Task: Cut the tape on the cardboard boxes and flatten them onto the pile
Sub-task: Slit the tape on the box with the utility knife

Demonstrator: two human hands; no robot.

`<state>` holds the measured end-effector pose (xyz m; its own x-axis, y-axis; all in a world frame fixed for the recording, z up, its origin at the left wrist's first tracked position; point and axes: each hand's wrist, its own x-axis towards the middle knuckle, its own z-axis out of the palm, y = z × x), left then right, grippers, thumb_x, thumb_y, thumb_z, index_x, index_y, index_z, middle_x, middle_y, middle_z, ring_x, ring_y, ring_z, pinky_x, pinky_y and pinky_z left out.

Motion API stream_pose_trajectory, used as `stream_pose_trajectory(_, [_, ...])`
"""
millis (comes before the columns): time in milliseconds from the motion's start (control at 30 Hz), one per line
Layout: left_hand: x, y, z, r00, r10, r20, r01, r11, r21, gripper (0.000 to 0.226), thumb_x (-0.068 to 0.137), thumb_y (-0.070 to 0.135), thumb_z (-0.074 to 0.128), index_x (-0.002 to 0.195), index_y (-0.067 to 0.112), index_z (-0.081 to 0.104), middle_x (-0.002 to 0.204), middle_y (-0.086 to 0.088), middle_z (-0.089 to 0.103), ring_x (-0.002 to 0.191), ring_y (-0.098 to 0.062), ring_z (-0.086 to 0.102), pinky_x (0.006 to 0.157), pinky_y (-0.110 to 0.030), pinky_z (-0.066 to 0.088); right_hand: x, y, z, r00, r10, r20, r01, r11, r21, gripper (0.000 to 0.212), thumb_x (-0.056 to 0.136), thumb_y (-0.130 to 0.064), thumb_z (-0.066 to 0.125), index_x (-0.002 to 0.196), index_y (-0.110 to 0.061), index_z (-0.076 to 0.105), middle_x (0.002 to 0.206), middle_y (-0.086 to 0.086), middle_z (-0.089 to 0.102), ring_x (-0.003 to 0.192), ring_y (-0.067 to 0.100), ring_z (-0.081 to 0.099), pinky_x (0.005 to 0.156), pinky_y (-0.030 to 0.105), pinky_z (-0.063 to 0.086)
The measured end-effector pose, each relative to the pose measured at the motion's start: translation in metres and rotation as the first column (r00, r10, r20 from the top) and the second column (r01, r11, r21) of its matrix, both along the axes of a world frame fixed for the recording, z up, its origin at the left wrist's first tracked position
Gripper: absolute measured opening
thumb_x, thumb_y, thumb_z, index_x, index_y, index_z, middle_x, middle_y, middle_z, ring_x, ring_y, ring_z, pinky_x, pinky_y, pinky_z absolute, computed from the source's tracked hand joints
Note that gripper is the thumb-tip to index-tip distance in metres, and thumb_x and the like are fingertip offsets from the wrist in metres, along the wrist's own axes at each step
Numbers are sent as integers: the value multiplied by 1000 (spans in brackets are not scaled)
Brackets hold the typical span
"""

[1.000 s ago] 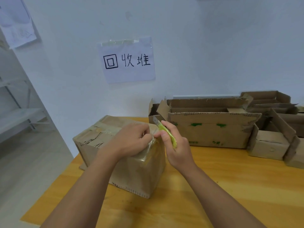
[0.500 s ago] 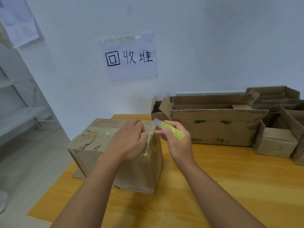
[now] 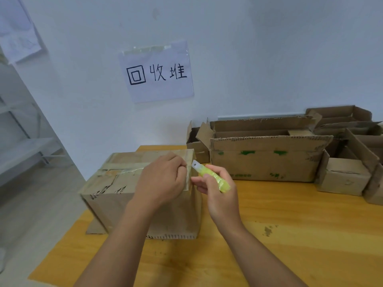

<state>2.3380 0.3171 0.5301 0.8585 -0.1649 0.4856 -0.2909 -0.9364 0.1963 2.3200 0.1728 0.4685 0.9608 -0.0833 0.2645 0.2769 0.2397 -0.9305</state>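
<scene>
A taped-up cardboard box [image 3: 116, 195] stands on the wooden table [image 3: 290, 235] at its left end. Clear tape [image 3: 122, 169] runs across its top and down its right edge. My left hand [image 3: 163, 179] rests on the box's top right corner and pinches the tape strip there. My right hand [image 3: 217, 193] holds a yellow-green utility knife [image 3: 213, 178] just right of that corner, its short blade pointing up-left at the taped edge. A flat piece of cardboard [image 3: 93, 228] lies under the box.
A long open box with green marks [image 3: 265, 164] stands behind, with a small open box [image 3: 194, 146] to its left and several more open boxes [image 3: 348, 172] at the right. A paper sign [image 3: 157, 72] hangs on the wall. Shelving [image 3: 22, 146] stands left, beyond the table's edge.
The knife has tipped from steeply upright to a flatter slant, blade tip now at the box's top right edge. My left hand stays on the corner. The view has shifted slightly.
</scene>
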Motion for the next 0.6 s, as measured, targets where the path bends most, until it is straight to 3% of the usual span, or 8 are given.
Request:
stream_pose_trajectory(167, [1,-3,2,1000,17,-18,-18,1000,-9,33,84,33,28,87,21,59,90,8,58,81,-12,51,67,-35,46,0,-2,3,999,-38,8,39,993,-110,28,76,-50,58,102,-40,66,88,-5,76,89,17,72,81,50,58])
stream_pose_trajectory(333, [7,0,4,994,-20,-106,18,1000,-19,24,92,29,32,92,20,54,97,5,53,91,-14,46,78,-36,43,2,-4,6,995,-90,30,93,988,-127,30,75,-52,59,97,-34,69,86,-3,74,84,21,72,72,55,58])
stream_pose_trajectory(467, [10,0,5,989,-36,-140,30,998,-47,22,95,24,34,92,14,53,97,1,52,94,-17,45,80,-35,39,1,1,3,998,-67,8,68,993,-92,26,76,-49,61,100,-40,67,89,-4,74,84,19,72,72,52,60])
stream_pose_trajectory(533, [10,1,5,988,-40,-147,33,998,-49,23,95,23,33,91,12,53,97,-1,51,95,-18,44,82,-35,39,0,3,2,997,-71,10,72,994,-78,24,84,-38,63,106,-48,64,92,-8,75,85,14,73,72,42,62])
stream_pose_trajectory(600, [9,1,5,986,-48,-161,41,998,-49,22,96,21,34,92,11,53,99,-2,51,96,-19,44,85,-36,38,-1,3,2,997,-79,9,79,994,-74,26,91,-28,63,109,-46,65,92,-9,75,86,12,73,74,40,62])
